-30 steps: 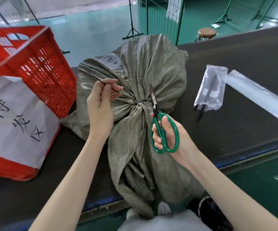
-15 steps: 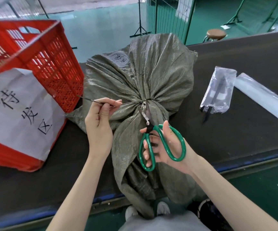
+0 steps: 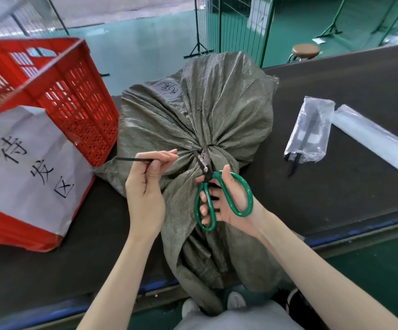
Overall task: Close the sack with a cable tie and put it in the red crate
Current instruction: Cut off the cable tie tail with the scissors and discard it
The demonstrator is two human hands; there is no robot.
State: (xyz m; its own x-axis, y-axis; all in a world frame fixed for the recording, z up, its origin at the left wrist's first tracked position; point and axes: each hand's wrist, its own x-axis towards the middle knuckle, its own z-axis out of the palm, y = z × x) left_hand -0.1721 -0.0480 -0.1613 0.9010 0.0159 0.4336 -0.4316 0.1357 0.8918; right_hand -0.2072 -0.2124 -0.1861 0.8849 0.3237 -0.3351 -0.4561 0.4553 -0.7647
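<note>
Grey-green woven plastic sack (image 3: 217, 120) lying across middle of dark desk (image 3: 350, 177), gathered neck cinched by black cable tie (image 3: 133, 159), loose end hanging over near edge. Left hand (image 3: 145, 186) pinched on tie's free tail, pulled out leftward. Right hand (image 3: 226, 201) clamped around green-handled scissors (image 3: 217, 198), blades parted at cinch. Red slatted plastic crate (image 3: 57, 91) with white paper sign at left end, just beside sack. Clear plastic bag of ties (image 3: 310, 132) toward right edge.

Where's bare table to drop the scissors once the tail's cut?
Best patch: the dark table right of the sack, between it and the plastic bag. Also bare near the front edge below that bag. Left is crowded: the crate nearly meets the sack.
</note>
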